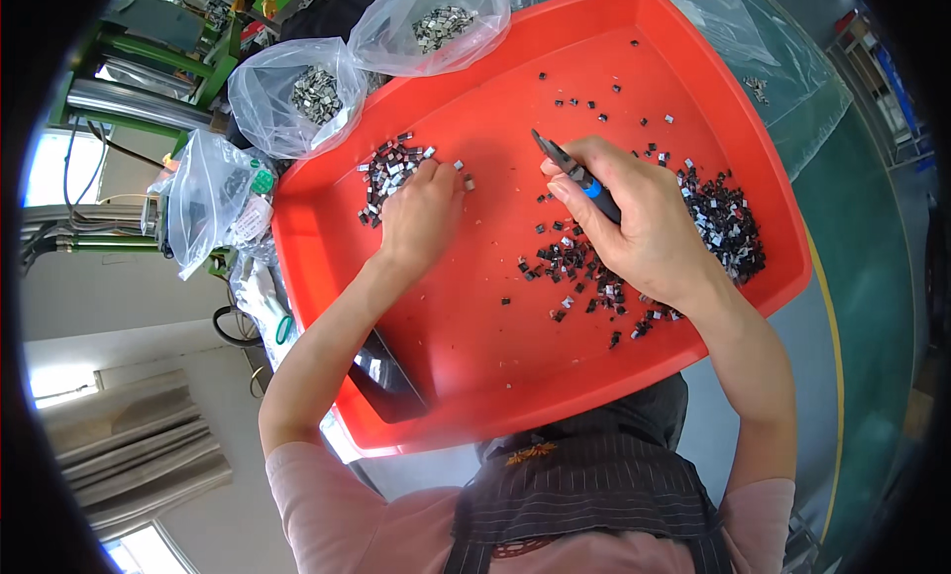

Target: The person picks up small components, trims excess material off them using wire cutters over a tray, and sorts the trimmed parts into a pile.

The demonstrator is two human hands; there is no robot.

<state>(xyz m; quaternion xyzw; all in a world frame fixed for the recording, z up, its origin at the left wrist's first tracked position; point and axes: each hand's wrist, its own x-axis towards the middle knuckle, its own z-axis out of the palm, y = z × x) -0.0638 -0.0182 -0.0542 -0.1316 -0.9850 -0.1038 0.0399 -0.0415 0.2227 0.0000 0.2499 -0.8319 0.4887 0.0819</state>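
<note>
My right hand (649, 222) is wrapped round small dark pliers (597, 190) with a blue band, their narrow tip pointing up and left over the middle of the red tray (475, 416). At the tray's left side my left hand (424, 217) bends down with its fingers together, at the edge of a pile of small black and silver parts (391, 170). Its fingertips are hidden, so what they pinch does not show. A larger heap of the same dark parts (728, 222) lies at the right, beyond my right hand, with more scattered below that hand.
Two clear plastic bags (302, 99) holding small metal parts stand at the tray's far left rim. A black angled object (386, 381) sits in the near left corner. Green machinery (149, 74) is at the far left; clear plastic sheeting (733, 29) lies at the far right.
</note>
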